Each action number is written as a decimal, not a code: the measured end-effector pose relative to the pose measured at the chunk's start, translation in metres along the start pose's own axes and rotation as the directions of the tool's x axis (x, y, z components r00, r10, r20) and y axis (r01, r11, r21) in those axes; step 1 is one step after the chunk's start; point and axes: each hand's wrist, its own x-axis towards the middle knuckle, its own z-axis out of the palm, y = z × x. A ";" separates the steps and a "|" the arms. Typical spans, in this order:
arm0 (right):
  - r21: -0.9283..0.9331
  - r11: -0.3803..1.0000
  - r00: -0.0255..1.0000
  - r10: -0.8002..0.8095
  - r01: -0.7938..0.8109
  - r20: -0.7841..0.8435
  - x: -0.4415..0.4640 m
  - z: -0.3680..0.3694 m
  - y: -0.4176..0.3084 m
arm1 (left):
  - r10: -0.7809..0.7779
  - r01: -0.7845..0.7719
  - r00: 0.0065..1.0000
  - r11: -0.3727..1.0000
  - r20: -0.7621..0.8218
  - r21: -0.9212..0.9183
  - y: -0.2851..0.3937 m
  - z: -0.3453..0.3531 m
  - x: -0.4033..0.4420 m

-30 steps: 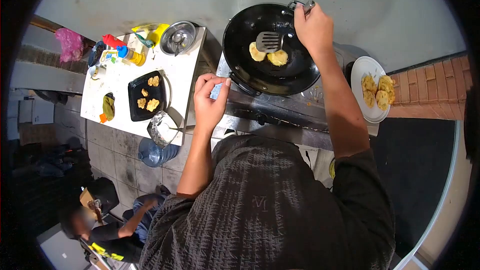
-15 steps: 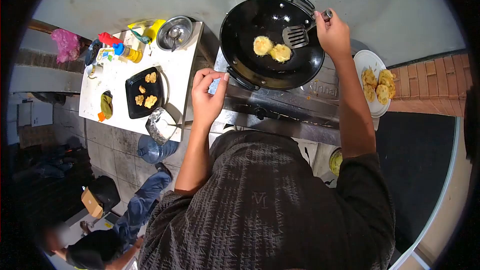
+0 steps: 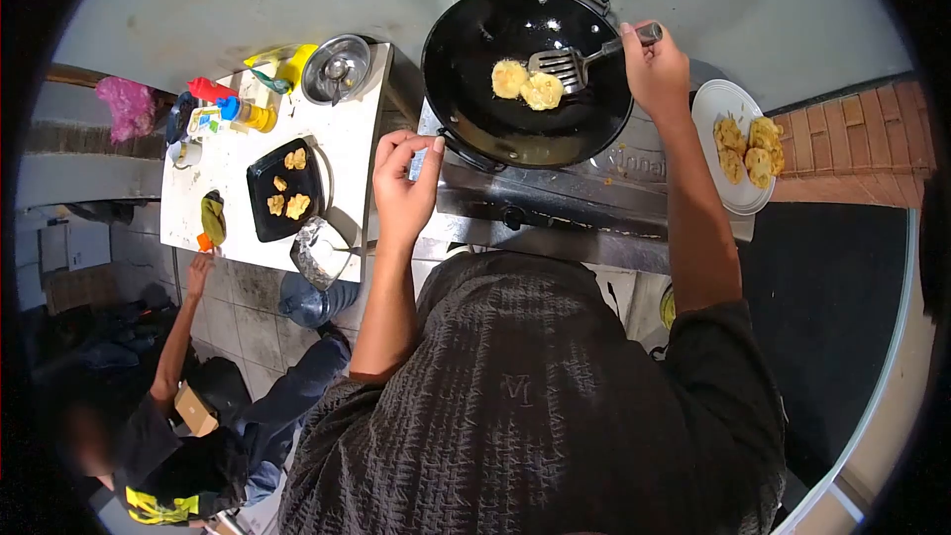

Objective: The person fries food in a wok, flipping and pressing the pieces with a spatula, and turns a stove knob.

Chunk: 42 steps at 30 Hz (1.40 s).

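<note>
A slotted metal spatula (image 3: 562,66) is gripped by its handle in my right hand (image 3: 656,67), which is closed above the wok's right side. Its blade touches the right one of two pale yellow fritters (image 3: 542,91); the left fritter (image 3: 509,78) lies against it. Both lie in the black wok (image 3: 575,137) on the stove. My left hand (image 3: 406,183) is at the wok's near handle (image 3: 474,153), thumb and forefinger pinched at the handle's left end, the other fingers curled.
Right of the stove, a white plate (image 3: 710,111) holds several browned fritters. On the left table (image 3: 352,134) are a black tray (image 3: 262,174) with battered pieces, a steel bowl (image 3: 363,57), a yellow bottle (image 3: 260,118) and a foil-like container (image 3: 319,256). Another person's hand (image 3: 199,272) reaches the table's edge.
The spatula blade has moved left onto the right fritter. My left hand stays by the wok handle. The other person has stretched an arm to an orange item on the table. The view has shifted slightly.
</note>
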 end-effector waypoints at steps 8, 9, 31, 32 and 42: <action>0.044 0.928 0.922 -0.374 0.371 0.102 -0.029 -0.010 -0.030 | 0.010 -0.010 1.000 1.000 -0.004 0.003 -0.002 0.002 0.002; 0.014 0.917 0.905 -0.396 0.399 0.153 -0.034 -0.014 -0.032 | 0.001 -0.001 1.000 1.000 -0.009 -0.014 -0.003 0.002 0.002; 0.074 0.883 0.874 -0.470 0.464 0.126 -0.070 -0.035 -0.030 | -0.093 0.093 0.996 0.993 -0.001 -0.076 -0.009 -0.006 0.001; 0.089 0.906 0.904 -0.420 0.413 0.077 -0.071 -0.031 -0.032 | -0.093 0.092 0.996 0.993 0.000 -0.076 -0.010 -0.006 0.001; 0.094 0.973 0.974 -0.216 0.210 0.060 -0.079 -0.010 -0.028 | -0.017 0.017 1.000 0.999 0.025 -0.034 -0.010 -0.006 0.000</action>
